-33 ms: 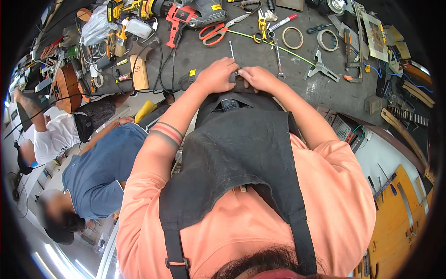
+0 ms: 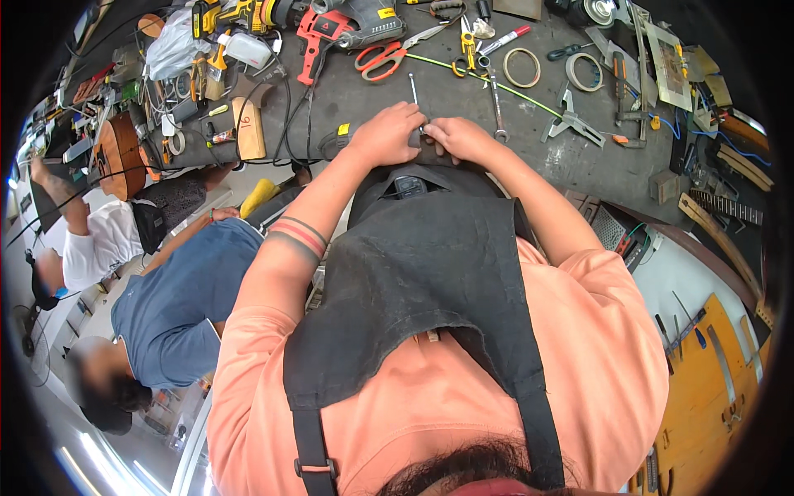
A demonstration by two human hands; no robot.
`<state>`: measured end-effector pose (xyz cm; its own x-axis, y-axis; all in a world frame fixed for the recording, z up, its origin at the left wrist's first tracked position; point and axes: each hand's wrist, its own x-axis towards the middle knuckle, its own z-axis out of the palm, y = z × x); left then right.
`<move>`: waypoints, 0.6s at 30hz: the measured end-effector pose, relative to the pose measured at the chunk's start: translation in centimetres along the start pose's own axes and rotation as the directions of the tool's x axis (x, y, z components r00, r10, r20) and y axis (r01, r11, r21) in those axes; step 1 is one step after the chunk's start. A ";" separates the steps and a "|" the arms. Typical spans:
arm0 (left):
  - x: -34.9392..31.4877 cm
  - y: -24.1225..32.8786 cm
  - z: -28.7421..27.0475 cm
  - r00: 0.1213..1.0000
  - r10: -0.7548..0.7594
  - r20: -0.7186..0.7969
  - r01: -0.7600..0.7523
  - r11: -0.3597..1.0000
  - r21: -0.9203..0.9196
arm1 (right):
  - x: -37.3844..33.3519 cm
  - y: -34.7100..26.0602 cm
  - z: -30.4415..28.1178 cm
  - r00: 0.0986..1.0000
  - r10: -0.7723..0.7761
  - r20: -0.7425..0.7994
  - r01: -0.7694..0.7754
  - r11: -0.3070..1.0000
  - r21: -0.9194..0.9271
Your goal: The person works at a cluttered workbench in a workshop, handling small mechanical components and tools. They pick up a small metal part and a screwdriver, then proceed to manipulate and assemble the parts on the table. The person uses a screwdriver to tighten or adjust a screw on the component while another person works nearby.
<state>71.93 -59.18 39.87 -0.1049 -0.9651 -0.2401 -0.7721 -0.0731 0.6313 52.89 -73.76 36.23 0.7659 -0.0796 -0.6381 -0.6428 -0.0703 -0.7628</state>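
At the bench's near edge, my left hand (image 2: 387,136) and my right hand (image 2: 460,140) are close together. The fingers of both are curled and pinched around something small and dark that I cannot make out. A slim metal wrench (image 2: 413,89) points away from me, its near end between my fingertips; whether a hand grips it is hidden. Right of it lies a larger combination wrench (image 2: 497,106). Beyond my hands are red-handled scissors (image 2: 382,61), yellow-handled snips (image 2: 467,50) and a thin green rod (image 2: 513,97).
A red heat-gun-like power tool (image 2: 318,41) with a black cable sits far left. Tape rolls (image 2: 522,68), a metal caliper (image 2: 571,124) and a clamp (image 2: 633,103) lie to the right. A wooden block (image 2: 247,130) stands left. A co-worker in a blue shirt (image 2: 186,302) is beside me.
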 end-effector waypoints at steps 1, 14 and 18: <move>0.0 0.0 0.0 1.000 0.007 -0.008 -0.007 1.000 -0.010 | 0.0 0.3 0.2 0.999 -0.035 -0.016 0.036 0.998 0.050; 0.1 0.1 -0.3 1.000 -0.009 -0.009 0.008 1.000 -0.023 | 0.4 0.7 0.0 0.992 0.067 0.109 -0.093 0.962 0.257; -0.1 0.0 -0.1 1.000 -0.013 -0.012 0.012 0.999 -0.032 | -0.8 1.1 0.9 0.999 -0.051 0.007 0.049 0.983 0.174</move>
<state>72.01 -59.07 39.95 -0.0874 -0.9671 -0.2390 -0.7528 -0.0930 0.6517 51.58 -72.90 35.81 0.7975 -0.0689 -0.5993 -0.5922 0.1003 -0.7995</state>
